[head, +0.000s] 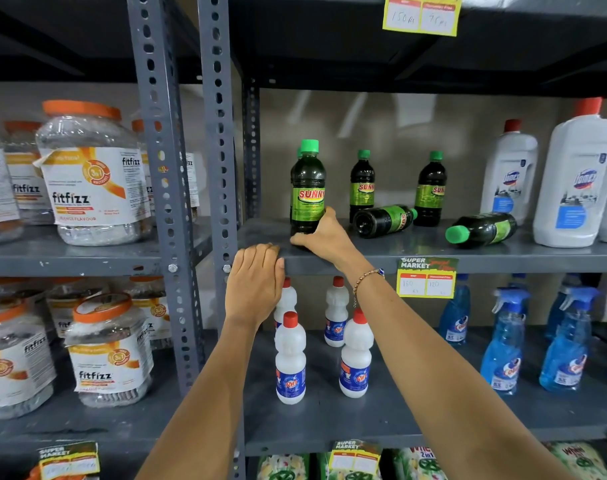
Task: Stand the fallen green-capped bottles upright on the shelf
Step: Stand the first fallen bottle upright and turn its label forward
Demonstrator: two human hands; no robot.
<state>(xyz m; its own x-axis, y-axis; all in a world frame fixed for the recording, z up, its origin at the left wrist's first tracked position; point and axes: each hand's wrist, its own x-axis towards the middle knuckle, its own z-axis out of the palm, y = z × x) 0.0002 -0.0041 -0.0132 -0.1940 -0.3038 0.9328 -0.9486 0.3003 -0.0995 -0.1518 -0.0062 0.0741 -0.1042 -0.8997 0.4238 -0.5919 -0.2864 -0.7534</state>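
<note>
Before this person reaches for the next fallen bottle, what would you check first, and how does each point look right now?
1. Front bottle stands upright: ok.
2. Right hand free to move on: not ok, its fingers are at that bottle's base.
3. Left hand clear of the bottles: ok, it rests on the shelf edge.
4. Fallen bottles left: not ok, the middle lying bottle and the right lying bottle are both on their sides.
5. Caps on both lying bottles: ok, both green caps show.
6. Room to stand them: ok, bare shelf in front.
</note>
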